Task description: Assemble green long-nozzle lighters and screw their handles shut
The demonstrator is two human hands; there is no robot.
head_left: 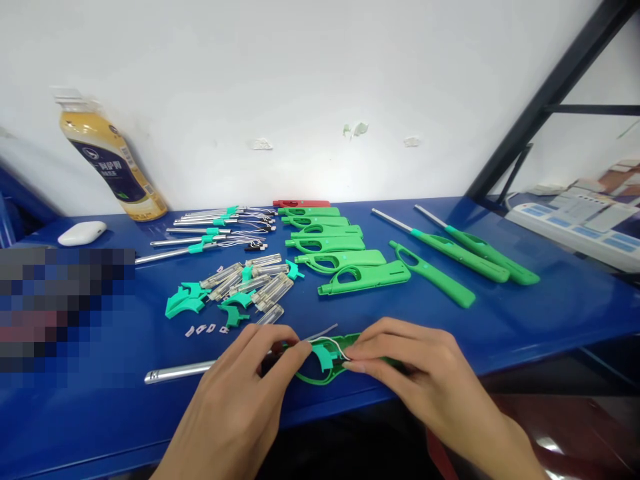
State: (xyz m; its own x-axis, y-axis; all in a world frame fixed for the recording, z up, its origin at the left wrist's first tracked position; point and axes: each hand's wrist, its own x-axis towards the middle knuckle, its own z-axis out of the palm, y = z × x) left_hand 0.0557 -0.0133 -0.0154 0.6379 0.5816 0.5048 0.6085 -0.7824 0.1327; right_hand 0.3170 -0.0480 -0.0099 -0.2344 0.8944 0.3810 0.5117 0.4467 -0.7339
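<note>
Over the green shell (349, 340), the right hand (425, 360) pinches white wire (339, 347) between its fingers, likely guiding it; the left hand (245, 383), grip unclear, seemingly steadies the shell

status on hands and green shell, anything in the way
Left hand at tube. Right hand pinching wire. Shell open, trigger inside. Tanks beyond, not blocking.

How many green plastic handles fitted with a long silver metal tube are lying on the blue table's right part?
2: the left green handle with silver tube and the right green handle with silver tube, side by side beyond the right hand. None seems hidden.
</note>
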